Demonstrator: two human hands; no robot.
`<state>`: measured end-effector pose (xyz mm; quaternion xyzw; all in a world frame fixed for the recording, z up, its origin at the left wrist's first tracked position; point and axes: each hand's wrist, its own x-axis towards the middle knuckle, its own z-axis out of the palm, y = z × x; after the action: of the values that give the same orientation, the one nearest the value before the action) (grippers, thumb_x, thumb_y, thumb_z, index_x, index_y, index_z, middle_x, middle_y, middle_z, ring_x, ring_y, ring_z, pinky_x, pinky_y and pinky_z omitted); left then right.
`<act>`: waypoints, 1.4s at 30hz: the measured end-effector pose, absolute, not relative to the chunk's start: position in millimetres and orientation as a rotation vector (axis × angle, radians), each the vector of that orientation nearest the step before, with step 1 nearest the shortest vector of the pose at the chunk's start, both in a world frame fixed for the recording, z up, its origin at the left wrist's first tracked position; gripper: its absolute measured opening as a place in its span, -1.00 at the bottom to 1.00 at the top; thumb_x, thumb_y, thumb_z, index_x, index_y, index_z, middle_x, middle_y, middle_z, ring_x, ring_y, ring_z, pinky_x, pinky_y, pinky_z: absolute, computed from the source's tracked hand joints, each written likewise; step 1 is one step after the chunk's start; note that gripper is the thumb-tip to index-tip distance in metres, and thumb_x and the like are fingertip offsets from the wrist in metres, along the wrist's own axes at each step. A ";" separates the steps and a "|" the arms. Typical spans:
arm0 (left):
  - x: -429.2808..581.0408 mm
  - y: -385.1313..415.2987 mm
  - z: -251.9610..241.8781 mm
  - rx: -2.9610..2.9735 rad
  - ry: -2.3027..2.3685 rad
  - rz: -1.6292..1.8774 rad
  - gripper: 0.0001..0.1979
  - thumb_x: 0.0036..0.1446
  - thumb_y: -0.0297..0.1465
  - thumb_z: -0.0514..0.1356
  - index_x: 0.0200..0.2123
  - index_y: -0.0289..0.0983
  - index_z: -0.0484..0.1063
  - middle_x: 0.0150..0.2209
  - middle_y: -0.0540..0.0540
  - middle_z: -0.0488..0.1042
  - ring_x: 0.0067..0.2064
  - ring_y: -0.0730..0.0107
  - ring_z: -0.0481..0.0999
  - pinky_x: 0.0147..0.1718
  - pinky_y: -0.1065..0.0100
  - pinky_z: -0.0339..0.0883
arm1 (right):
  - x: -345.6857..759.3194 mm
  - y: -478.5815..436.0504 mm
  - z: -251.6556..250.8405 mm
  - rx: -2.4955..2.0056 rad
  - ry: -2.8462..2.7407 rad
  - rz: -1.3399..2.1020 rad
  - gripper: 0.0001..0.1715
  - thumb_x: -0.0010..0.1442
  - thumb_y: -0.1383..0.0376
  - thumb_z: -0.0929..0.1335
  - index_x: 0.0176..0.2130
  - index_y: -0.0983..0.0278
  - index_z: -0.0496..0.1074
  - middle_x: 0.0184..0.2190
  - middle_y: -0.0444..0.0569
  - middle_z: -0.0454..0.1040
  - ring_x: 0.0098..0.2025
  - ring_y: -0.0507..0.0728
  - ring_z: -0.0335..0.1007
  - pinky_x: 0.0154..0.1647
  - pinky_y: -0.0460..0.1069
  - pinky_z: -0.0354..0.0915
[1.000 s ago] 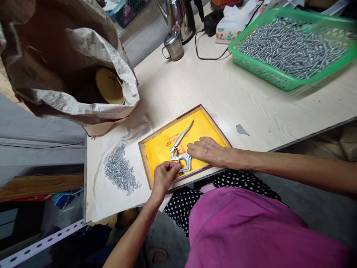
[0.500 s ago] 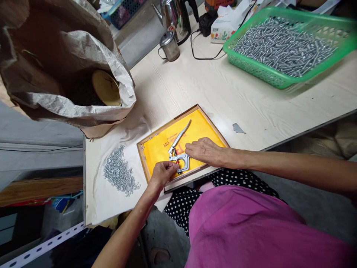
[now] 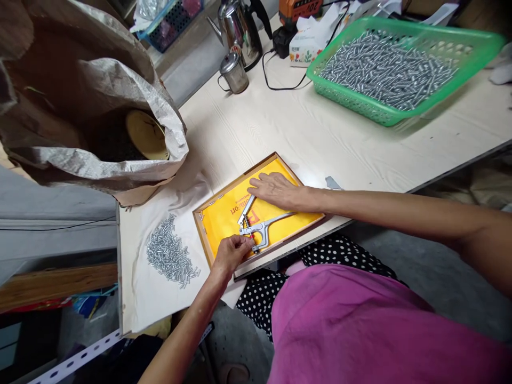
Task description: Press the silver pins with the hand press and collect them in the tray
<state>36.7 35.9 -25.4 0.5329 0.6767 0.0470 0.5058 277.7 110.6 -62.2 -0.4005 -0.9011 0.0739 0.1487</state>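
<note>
Silver snap-fastener pliers [image 3: 262, 229] with a spring and a red part near the jaw lie in a shallow wooden tray [image 3: 202, 237] lined with a yellow printed sheet [image 3: 221, 220]. At the jaw end, my left hand [image 3: 231, 255] has thumb and fingertips pressed together; what they pinch is too small to make out. My right hand [image 3: 276, 191] lies over the upper handle, fingers stretched out flat across it and hiding its end. The lower handle reaches right, beneath my right wrist. A few small metal pieces sit along the tray's left edges.
Small metal pins [image 3: 170, 253] form a pile on a cloth left of the tray. A green basket [image 3: 352, 109] full of metal pins stands back right. An open sack [image 3: 132, 178] holds a yellow bowl [image 3: 147, 136]. Behind are a metal cup [image 3: 236, 77], a kettle [image 3: 242, 34] and a tissue box [image 3: 302, 49].
My right hand has moved up and away from me, from beside the pliers' body onto the upper handle. My left hand stays at the jaw. The view has shifted slightly.
</note>
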 end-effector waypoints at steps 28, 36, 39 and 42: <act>45.5 31.4 -22.2 1.340 1.687 0.135 -0.36 -0.28 0.20 0.35 -0.49 -0.32 0.53 -0.60 0.04 0.36 -0.54 0.50 0.20 -0.55 0.42 0.00 | 296.2 95.4 -55.9 -1.149 -2.706 0.268 -0.01 0.13 -0.17 0.43 0.27 0.40 0.22 0.12 0.23 0.38 0.11 0.39 0.17 0.16 0.26 0.05; 43.3 24.1 -21.7 1.494 1.713 0.086 -0.51 -0.01 0.06 0.28 -0.46 -0.30 0.52 -0.53 -0.02 0.43 -0.49 0.40 0.37 -0.46 0.36 0.21 | 296.8 88.4 -51.0 -1.222 -2.686 0.277 -0.24 0.15 -0.20 0.43 -0.03 0.39 0.42 -0.06 0.17 0.41 -0.03 0.30 0.18 -0.05 0.11 0.10; 52.3 13.8 -20.4 1.932 1.783 0.234 -0.69 0.18 -0.13 0.24 -0.28 -0.27 0.54 -0.28 -0.14 0.52 -0.25 0.20 0.53 -0.25 0.23 0.41 | 293.3 83.0 -48.0 -1.253 -2.693 0.330 -0.31 0.19 -0.10 0.46 -0.01 0.42 0.42 -0.06 0.16 0.42 -0.02 0.28 0.19 -0.06 0.10 0.10; 70.2 14.7 -22.7 2.386 1.636 0.350 -0.62 0.21 -0.23 0.28 0.05 -0.26 0.46 0.04 -0.28 0.49 0.06 0.00 0.48 0.02 0.02 0.42 | 290.7 77.9 -45.7 -1.249 -2.704 0.354 -0.37 0.21 -0.01 0.48 0.00 0.45 0.42 -0.04 0.19 0.41 -0.01 0.29 0.20 -0.07 0.10 0.12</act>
<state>70.2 14.7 -22.7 0.8135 0.5577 0.1194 0.1137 290.7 77.9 -45.7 -0.4155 -0.8991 0.1177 0.0710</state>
